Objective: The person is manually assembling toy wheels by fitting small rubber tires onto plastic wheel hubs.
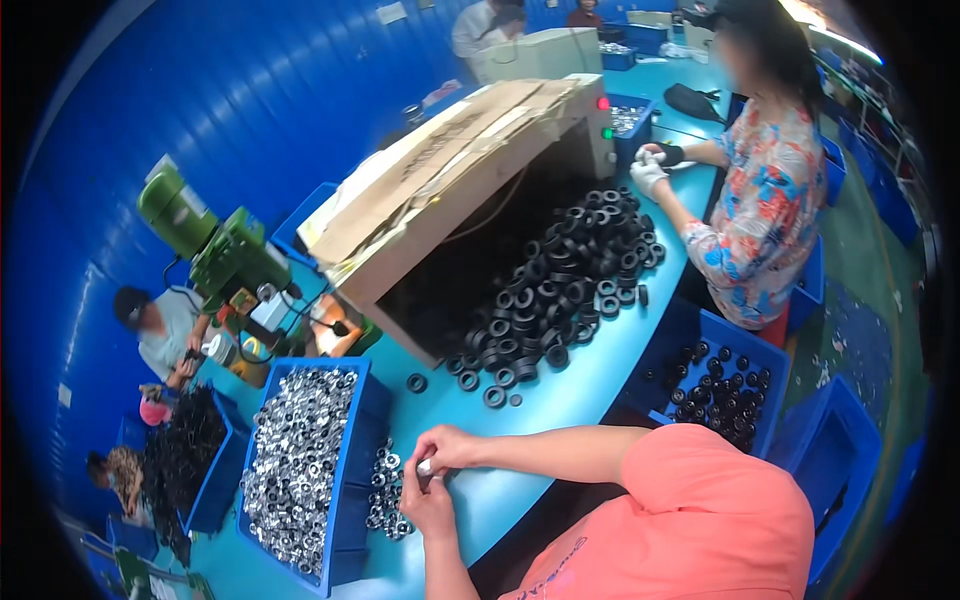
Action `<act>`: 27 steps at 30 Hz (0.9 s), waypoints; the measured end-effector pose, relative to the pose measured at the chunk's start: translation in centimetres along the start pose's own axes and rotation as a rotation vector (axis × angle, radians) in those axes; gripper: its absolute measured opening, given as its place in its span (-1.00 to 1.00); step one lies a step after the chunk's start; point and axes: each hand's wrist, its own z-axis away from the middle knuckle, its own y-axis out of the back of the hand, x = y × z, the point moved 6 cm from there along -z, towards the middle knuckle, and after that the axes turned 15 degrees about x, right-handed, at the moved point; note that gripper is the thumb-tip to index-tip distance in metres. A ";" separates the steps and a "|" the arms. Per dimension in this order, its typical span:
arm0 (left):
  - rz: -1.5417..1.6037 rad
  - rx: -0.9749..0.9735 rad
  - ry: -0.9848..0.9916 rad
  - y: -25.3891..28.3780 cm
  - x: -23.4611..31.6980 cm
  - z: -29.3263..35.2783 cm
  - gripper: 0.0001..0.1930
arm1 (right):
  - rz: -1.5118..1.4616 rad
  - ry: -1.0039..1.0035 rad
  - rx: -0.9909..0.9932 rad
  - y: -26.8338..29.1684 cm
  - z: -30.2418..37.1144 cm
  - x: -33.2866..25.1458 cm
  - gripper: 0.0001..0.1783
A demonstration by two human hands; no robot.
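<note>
Turquoise table (495, 490) | cardboard (440, 150), print blurred | lettered shirt (715, 500) | left hand (430, 508), right hand (449, 447): grip pinching small pale piece (425, 467)

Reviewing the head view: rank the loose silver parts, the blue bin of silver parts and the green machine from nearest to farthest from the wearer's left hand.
From the left hand:
1. Loose silver parts, just left of it.
2. Blue bin of silver parts, left, beyond them.
3. Green machine, far upper left.
</note>
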 end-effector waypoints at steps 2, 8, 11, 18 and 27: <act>0.012 -0.010 0.052 0.2 -0.7 0.0 -0.54 | -0.101 -0.025 -0.110 -0.5 0.1 -0.7 -0.72; 0.353 -0.036 0.272 -0.1 -2.5 -1.3 -0.49 | -0.176 -0.128 -0.114 0.6 -0.4 -1.2 -0.70; 0.434 -0.046 0.345 -0.3 -2.9 -0.6 -0.46 | -0.208 -0.195 -0.117 1.4 0.1 -1.3 -0.66; 0.565 -0.047 0.448 -0.1 -3.5 -0.3 -0.42 | -0.198 -0.211 -0.146 0.5 0.1 -1.7 -0.67; 0.524 -0.062 0.490 -0.1 -3.9 -0.4 -0.43 | -0.123 -0.189 -0.159 0.4 0.5 -2.0 -0.66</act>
